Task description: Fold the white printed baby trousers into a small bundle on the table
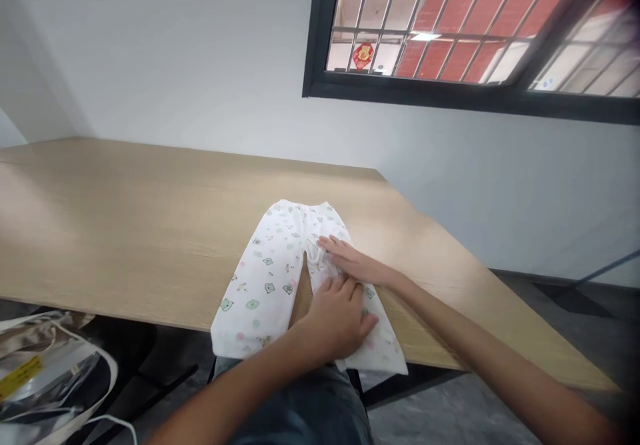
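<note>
A long table (140,225) with a pale, wood-grained top stretches away to the left, its right end cut on a slant so that the top widens toward the near edge. Directly on it lies a pair of white trousers (287,251) printed with small green and pink motifs, spread flat, waistband toward the far edge, a wedge of wood showing between the legs. Both hems seem to reach past the near edge, though blur makes the right-hand one less certain.
</note>
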`<act>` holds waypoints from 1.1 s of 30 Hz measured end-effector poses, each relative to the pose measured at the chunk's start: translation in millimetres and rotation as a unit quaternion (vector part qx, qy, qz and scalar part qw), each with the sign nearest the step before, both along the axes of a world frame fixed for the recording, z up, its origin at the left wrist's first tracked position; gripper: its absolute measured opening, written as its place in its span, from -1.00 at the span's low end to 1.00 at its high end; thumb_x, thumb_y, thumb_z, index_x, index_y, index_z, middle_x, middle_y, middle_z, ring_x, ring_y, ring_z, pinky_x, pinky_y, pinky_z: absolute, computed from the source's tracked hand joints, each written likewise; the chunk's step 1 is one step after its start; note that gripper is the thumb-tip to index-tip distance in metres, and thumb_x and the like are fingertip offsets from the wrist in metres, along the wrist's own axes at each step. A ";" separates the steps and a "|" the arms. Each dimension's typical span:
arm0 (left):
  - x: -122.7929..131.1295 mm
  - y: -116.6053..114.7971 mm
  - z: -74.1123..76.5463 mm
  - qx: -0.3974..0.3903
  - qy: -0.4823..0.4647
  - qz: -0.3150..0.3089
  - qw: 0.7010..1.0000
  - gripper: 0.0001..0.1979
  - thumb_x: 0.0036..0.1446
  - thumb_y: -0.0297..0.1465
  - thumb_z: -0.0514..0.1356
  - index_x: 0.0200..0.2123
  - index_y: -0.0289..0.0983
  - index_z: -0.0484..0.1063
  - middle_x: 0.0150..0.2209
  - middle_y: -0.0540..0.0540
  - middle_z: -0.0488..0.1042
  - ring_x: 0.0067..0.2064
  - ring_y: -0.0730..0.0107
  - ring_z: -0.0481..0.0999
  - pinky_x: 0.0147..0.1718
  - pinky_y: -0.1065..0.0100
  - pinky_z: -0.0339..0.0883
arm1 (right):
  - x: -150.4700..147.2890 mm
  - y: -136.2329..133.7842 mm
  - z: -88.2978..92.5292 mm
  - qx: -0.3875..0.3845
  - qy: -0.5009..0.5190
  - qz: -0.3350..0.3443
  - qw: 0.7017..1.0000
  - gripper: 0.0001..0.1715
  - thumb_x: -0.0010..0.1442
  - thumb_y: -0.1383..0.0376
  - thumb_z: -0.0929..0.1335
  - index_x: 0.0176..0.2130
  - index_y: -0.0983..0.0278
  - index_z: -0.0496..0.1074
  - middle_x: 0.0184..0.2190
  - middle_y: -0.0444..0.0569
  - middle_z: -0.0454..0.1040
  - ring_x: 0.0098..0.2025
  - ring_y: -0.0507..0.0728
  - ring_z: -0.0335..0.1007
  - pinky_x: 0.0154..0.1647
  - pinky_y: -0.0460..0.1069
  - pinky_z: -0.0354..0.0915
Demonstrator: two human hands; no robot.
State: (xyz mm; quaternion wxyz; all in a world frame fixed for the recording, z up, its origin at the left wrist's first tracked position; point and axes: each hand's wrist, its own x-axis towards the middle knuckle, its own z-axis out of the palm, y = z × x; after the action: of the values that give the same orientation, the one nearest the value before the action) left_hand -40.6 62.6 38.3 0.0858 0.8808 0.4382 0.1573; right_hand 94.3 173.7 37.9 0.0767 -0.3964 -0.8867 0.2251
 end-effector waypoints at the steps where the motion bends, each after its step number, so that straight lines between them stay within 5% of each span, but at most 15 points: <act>1: 10.2 3.4 -4.5 -0.004 0.002 0.000 1.000 -0.45 0.22 -0.19 -0.01 0.15 -0.46 0.17 0.16 -0.33 0.21 0.20 0.01 0.14 0.15 0.05 0.03 | -0.1 1.2 -5.4 0.016 -0.014 0.016 1.000 -0.36 0.31 0.06 0.01 0.29 0.23 -0.06 0.30 -0.13 -0.16 0.32 0.16 -0.43 0.30 0.13 -0.30; 5: 21.2 -12.8 -22.3 0.014 -0.022 0.005 1.000 -0.32 0.23 -0.06 -0.12 0.21 -0.47 0.06 0.25 -0.36 0.03 0.27 -0.05 -0.02 0.19 -0.04 -0.08 | -10.1 33.4 -18.4 0.083 -0.033 -0.039 0.995 -0.34 0.29 0.11 0.03 0.29 0.30 -0.09 0.30 -0.03 -0.16 0.32 0.23 -0.40 0.27 0.20 -0.27; 10: 11.1 -57.8 -43.5 0.147 -0.020 -0.004 0.989 -0.26 0.15 0.03 -0.07 0.21 -0.41 0.07 0.24 -0.25 0.09 0.23 0.02 0.08 0.14 0.01 0.07 | -22.0 96.7 -20.8 0.092 0.068 -0.183 0.976 -0.36 0.25 0.20 0.12 0.27 0.33 -0.01 0.30 0.06 -0.15 0.31 0.29 -0.35 0.25 0.25 -0.26; 14: 26.0 -66.7 -57.6 0.290 -0.048 0.074 0.953 -0.48 0.09 -0.14 0.15 0.03 -0.37 0.30 0.04 -0.21 0.36 0.07 0.05 0.29 -0.01 0.10 0.25 | -18.6 114.8 -19.5 0.089 0.156 -0.240 0.954 -0.28 0.15 0.27 0.21 0.27 0.32 0.00 0.32 0.07 -0.32 0.26 0.30 -0.09 0.20 0.16 -0.01; 16: 39.0 -63.1 -58.3 0.308 -0.056 0.122 0.942 -0.65 0.05 -0.25 0.21 -0.12 -0.32 0.38 -0.14 -0.19 0.43 -0.06 0.05 0.37 -0.09 0.03 0.28 | -11.8 111.9 -18.4 0.077 0.201 -0.255 0.943 -0.28 0.10 0.31 0.25 0.24 0.29 0.08 0.31 0.08 -0.23 0.18 0.28 0.10 0.13 0.11 0.10; 18: 51.0 -58.9 -55.7 0.296 -0.047 0.163 0.940 -0.75 0.00 -0.32 0.24 -0.22 -0.28 0.39 -0.28 -0.17 0.40 -0.17 0.05 0.38 -0.18 -0.06 0.29 | -3.7 106.6 -16.4 0.051 0.240 -0.260 0.934 -0.39 0.08 0.31 0.27 0.15 0.29 0.26 0.23 0.10 0.08 0.07 0.24 0.25 0.04 0.07 0.19; 21: 61.1 -56.2 -52.3 0.306 -0.061 0.195 0.930 -0.85 -0.01 -0.39 0.25 -0.33 -0.25 0.36 -0.35 -0.14 0.34 -0.22 0.07 0.36 -0.22 -0.10 0.30 | 6.4 100.3 -11.6 -0.009 0.282 -0.249 0.927 -0.63 0.05 0.22 0.33 -0.15 0.31 0.50 -0.19 0.04 0.50 -0.20 0.18 0.41 -0.19 0.02 0.31; 25: 55.1 -57.9 -45.3 0.227 -0.106 0.175 0.952 -0.89 0.00 -0.48 0.23 -0.41 -0.25 0.32 -0.32 -0.14 0.33 -0.17 0.09 0.35 -0.14 -0.12 0.27 | 9.2 95.7 -2.5 -0.073 0.329 -0.231 0.913 -0.73 -0.10 0.14 0.44 -0.45 0.31 0.52 -0.59 -0.08 0.43 -0.50 0.10 0.34 -0.45 -0.02 0.28; 30: 12.0 -63.3 -6.3 0.036 -0.237 0.111 0.965 -0.93 0.12 -0.51 0.04 -0.38 -0.26 0.26 -0.26 -0.12 0.33 -0.29 0.39 0.39 -0.25 0.31 0.37 | -4.9 88.1 19.4 -0.121 0.400 -0.200 0.886 -0.72 -0.12 0.15 0.46 -0.49 0.33 0.47 -0.55 -0.03 0.42 -0.44 0.10 0.34 -0.43 -0.03 0.29; 33: -30.0 -71.6 16.2 -0.009 -0.287 0.191 0.939 -0.82 0.20 -0.38 -0.05 -0.46 -0.23 0.20 -0.45 -0.02 0.31 -0.42 0.44 0.37 -0.44 0.44 0.30 | -24.9 83.7 36.7 -0.136 0.440 -0.174 0.871 -0.72 0.00 0.13 0.40 -0.37 0.31 0.46 -0.37 -0.02 0.45 -0.30 0.09 0.37 -0.29 -0.05 0.32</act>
State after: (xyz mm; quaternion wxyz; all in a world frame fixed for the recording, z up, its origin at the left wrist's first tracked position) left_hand -70.5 -9.0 54.5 0.1843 0.6971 0.5567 0.4126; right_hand 69.4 257.4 74.5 0.4421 -0.4111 -0.6387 0.4771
